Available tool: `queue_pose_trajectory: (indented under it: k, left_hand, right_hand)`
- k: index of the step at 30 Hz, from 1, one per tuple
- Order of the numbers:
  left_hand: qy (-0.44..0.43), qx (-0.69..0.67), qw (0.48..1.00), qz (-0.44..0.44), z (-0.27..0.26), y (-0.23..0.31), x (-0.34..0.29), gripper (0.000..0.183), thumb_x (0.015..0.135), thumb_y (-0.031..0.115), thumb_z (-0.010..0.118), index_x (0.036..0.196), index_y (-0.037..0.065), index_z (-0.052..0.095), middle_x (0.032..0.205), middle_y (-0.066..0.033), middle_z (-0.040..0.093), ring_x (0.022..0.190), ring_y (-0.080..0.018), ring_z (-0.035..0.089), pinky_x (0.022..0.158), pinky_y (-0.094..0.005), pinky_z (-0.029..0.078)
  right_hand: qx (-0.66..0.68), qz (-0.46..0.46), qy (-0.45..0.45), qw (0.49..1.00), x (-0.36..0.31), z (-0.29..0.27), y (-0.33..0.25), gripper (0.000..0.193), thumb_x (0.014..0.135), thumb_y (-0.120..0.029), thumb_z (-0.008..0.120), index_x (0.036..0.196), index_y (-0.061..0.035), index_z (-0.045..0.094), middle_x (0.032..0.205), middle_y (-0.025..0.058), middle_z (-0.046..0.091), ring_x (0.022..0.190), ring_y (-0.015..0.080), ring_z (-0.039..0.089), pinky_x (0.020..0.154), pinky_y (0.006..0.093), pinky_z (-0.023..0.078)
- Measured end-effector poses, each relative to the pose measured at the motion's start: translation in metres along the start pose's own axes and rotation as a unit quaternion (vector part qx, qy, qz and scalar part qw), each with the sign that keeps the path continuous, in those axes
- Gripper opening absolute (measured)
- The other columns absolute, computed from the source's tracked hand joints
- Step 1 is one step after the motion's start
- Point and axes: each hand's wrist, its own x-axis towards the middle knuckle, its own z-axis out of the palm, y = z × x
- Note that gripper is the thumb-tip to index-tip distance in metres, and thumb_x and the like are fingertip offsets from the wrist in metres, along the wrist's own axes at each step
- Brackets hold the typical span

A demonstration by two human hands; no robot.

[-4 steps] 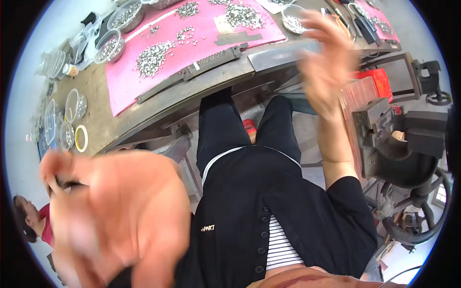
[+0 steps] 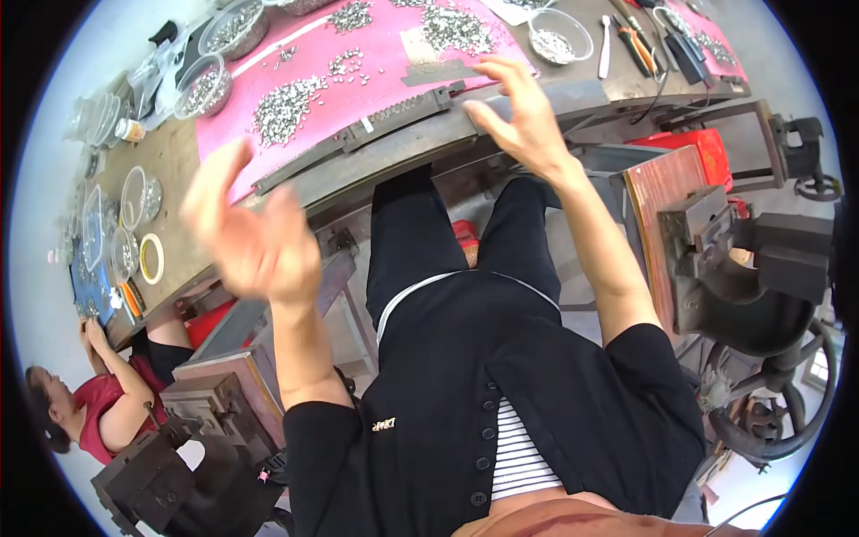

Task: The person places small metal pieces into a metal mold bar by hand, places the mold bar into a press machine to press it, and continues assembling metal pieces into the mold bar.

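My right hand (image 2: 523,121) is open, its thumb and fingers apart, above the front edge of the workbench (image 2: 170,192). It holds nothing. Below its fingertips runs the right end of a long dark metal bar with a toothed strip (image 2: 394,119), lying along the bench's front. My left hand (image 2: 255,237) hangs in front of the bench's left part, blurred by motion. Its fingers look apart, and no object shows in it. Past the bar lies a pink mat (image 2: 228,152) with a heap of small silvery metal pieces (image 2: 284,110) and several further piles.
Tubs of metal pieces (image 2: 206,87) stand at the mat's left; a tape roll (image 2: 153,259) lies nearer. A clear bowl (image 2: 557,45) and pliers (image 2: 637,49) are at right. Dark hand-wheel machines (image 2: 761,277) flank me. Another person (image 2: 107,407) sits at far left.
My left hand has swung away from the camera toward the bench, uncovering the person and machine at left. My right hand has come left and down to the bench's front edge.
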Motion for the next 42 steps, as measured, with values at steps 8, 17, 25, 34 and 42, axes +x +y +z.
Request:
queue_pose_trajectory:
  k: [8, 17, 25, 34, 42]
  left_hand:
    - [-0.262, 0.311, 0.906, -0.12, -0.033, -0.09, -0.07, 0.043, 0.089, 0.027, 0.076, 0.129, 0.016, 0.066, 0.129, -0.0095, 0.058, 0.122, -0.0309, 0.05, 0.109, -0.0487, 0.03]
    - [-0.324, 0.135, 0.925, -0.148, -0.04, -0.036, 0.009, 0.067, 0.077, 0.0, 0.083, 0.138, 0.007, 0.055, 0.096, -0.0091, 0.062, 0.088, -0.0247, 0.06, 0.081, -0.0381, 0.051]
    - [-0.388, -0.004, 0.92, 0.045, 0.106, -0.039, -0.003, 0.032, 0.077, 0.011, 0.079, 0.107, 0.005, 0.069, 0.094, -0.0107, 0.056, 0.092, -0.0312, 0.055, 0.079, -0.0418, 0.046]
    - [-0.308, 0.195, 0.931, -0.023, 0.103, -0.054, -0.057, 0.034, 0.084, 0.027, 0.078, 0.117, 0.021, 0.074, 0.109, -0.0043, 0.059, 0.105, -0.024, 0.053, 0.095, -0.0453, 0.034]
    - [-0.28, 0.132, 0.949, -0.049, 0.104, -0.037, -0.079, 0.026, 0.083, 0.014, 0.076, 0.108, 0.013, 0.067, 0.11, -0.005, 0.061, 0.109, -0.0239, 0.057, 0.11, -0.0533, 0.023]
  right_hand:
    - [-0.087, -0.075, -0.035, 0.993, -0.003, 0.051, 0.035, 0.049, 0.081, -0.024, 0.082, 0.123, -0.0072, 0.065, 0.12, 0.0091, 0.064, 0.115, 0.0303, 0.056, 0.1, 0.0427, 0.043]
    - [-0.094, -0.074, 0.01, 0.993, -0.01, 0.056, 0.035, 0.043, 0.082, -0.025, 0.08, 0.12, -0.0097, 0.067, 0.117, 0.0072, 0.065, 0.113, 0.0279, 0.057, 0.097, 0.042, 0.043]
    - [-0.018, -0.047, 0.025, 0.998, -0.011, 0.049, 0.039, 0.052, 0.081, -0.018, 0.078, 0.129, -0.0076, 0.061, 0.122, 0.0107, 0.061, 0.115, 0.0292, 0.056, 0.097, 0.0418, 0.043]
    - [0.248, 0.166, 0.009, 0.954, -0.009, 0.038, 0.025, 0.025, 0.089, -0.009, 0.07, 0.112, 0.0011, 0.071, 0.105, 0.0111, 0.068, 0.097, 0.0224, 0.065, 0.087, 0.0335, 0.05]
    - [0.199, 0.053, 0.053, 0.977, -0.034, 0.037, 0.009, 0.012, 0.087, -0.004, 0.073, 0.097, 0.001, 0.069, 0.099, 0.0125, 0.071, 0.092, 0.0252, 0.07, 0.081, 0.033, 0.053]
